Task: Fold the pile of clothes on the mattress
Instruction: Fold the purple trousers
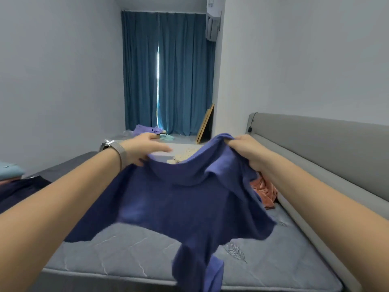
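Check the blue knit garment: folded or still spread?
Spread, not folded. The blue knit garment hangs open between the right hand, which grips its top edge, and the left hand; its lower part drapes over the grey quilted mattress.

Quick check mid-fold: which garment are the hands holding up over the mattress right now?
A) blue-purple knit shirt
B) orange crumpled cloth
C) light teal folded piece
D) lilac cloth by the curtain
A: the right hand grips the blue-purple knit shirt at its top edge, and the left hand touches its other corner.
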Demonstrator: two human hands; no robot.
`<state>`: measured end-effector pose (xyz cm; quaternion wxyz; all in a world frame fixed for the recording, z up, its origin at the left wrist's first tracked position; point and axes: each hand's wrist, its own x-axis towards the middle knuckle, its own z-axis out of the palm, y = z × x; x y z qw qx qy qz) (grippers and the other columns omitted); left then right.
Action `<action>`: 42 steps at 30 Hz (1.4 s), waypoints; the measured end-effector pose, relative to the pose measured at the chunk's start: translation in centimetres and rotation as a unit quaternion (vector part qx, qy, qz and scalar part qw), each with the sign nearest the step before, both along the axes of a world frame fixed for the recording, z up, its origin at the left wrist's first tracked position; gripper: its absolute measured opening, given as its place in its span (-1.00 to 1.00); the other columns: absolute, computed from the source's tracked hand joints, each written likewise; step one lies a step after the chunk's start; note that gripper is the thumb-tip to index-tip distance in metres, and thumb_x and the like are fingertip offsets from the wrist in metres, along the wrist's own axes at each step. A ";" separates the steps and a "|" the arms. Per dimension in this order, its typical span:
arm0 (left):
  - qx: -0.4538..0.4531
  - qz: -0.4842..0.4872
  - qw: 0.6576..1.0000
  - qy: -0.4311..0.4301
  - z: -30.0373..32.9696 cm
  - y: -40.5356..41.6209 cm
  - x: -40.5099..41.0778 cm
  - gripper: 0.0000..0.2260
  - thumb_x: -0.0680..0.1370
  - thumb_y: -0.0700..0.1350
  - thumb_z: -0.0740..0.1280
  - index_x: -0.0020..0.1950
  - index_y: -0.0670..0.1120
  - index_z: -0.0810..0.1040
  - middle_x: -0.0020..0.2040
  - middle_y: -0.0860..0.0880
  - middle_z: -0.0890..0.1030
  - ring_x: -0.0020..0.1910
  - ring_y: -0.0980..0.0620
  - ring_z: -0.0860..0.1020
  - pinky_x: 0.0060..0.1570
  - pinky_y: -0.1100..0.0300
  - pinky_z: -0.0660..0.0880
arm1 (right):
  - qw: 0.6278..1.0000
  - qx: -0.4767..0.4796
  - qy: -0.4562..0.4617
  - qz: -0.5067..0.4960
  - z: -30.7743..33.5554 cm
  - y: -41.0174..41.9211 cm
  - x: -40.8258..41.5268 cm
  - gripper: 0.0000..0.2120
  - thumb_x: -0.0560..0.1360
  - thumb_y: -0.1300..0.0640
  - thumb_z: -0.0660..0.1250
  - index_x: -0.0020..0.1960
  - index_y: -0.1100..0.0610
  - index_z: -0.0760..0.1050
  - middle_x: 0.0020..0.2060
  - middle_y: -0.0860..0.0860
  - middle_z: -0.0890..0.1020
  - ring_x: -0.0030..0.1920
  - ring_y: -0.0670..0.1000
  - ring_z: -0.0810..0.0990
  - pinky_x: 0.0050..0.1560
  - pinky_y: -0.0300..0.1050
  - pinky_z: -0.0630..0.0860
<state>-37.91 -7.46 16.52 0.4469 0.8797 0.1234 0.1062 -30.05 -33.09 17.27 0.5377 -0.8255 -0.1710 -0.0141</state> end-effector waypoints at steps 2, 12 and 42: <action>0.027 -0.128 0.990 -0.045 -0.3 -3.7 -0.5 -0.02 0.19 0.20 0.55 0.51 0.12 0.14 0.34 0.03 0.35 0.33 0.05 0.38 0.29 0.06 0.42 | 1.000 -0.011 -0.016 0.007 1.5 1.4 -1.5 -0.82 0.53 0.15 0.26 -0.21 0.14 0.56 -0.36 0.07 0.53 -0.35 0.00 0.44 -0.39 -0.21 0.35; -0.199 -0.008 0.930 -0.308 -0.3 -7.1 2.9 -0.63 0.48 -0.43 0.10 -0.14 -0.05 0.61 -0.19 0.01 0.62 -0.10 0.01 0.58 -0.16 0.33 0.52 | 0.982 -0.069 -0.030 0.171 -0.2 -0.1 -1.6 -0.25 0.41 -0.11 0.47 0.49 -0.08 0.19 0.33 -0.01 0.41 0.26 0.02 0.47 0.17 0.04 0.46; 0.208 -0.113 0.970 0.051 -6.0 4.2 0.0 -0.93 0.41 -0.05 0.51 -0.20 -0.02 0.68 -0.29 0.07 0.61 -0.28 0.17 0.48 -0.24 0.33 0.43 | 0.987 -0.018 -0.089 0.133 -4.2 -2.7 4.5 -0.72 0.46 0.18 0.45 -0.34 0.09 0.40 -0.49 -0.14 0.48 -0.36 -0.13 0.40 -0.34 -0.35 0.37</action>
